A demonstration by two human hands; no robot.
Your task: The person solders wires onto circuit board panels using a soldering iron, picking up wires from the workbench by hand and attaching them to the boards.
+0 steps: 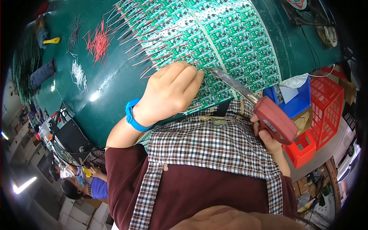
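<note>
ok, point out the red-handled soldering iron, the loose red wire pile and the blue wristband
Soldering iron (266, 109): head view, on its red handle, toward the metal barrel.
Red wire pile (100, 43): head view, middle of the heap.
Blue wristband (131, 115): head view, on the band.

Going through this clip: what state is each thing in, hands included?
Left hand: fingers curled in at the boards, contents hidden
Right hand: closed around the soldering iron
Soldering iron: held, tip beside the left fingers
Circuit boards: lying flat, wires projecting leftward
Red wires: loose, piled
White wires: loose, piled
Blue wristband: worn, fastened
</note>
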